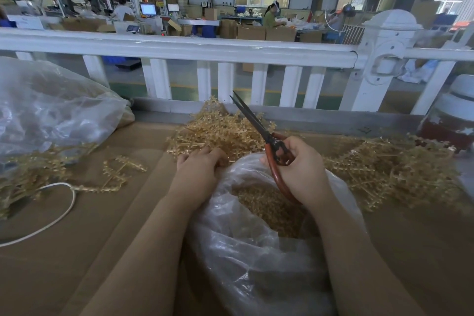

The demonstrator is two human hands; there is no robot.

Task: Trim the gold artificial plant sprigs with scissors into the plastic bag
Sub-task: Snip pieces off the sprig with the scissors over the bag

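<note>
Brown cardboard-covered table (77,251) carries everything, with a grey metal edge strip along its far side under the white railing. On it: clear plastic bag (256,251) at near centre holding gold cut pieces, a central pile of gold sprigs (218,133) just behind the bag, a larger gold sprig heap (389,169) to the right, loose gold sprigs (115,174) at left. A second clear bag (51,110) sits at far left with sprigs spilling at its base, a white cord (61,210) curves across the left side, and a red-and-white container (454,120) stands at the far right edge.
</note>
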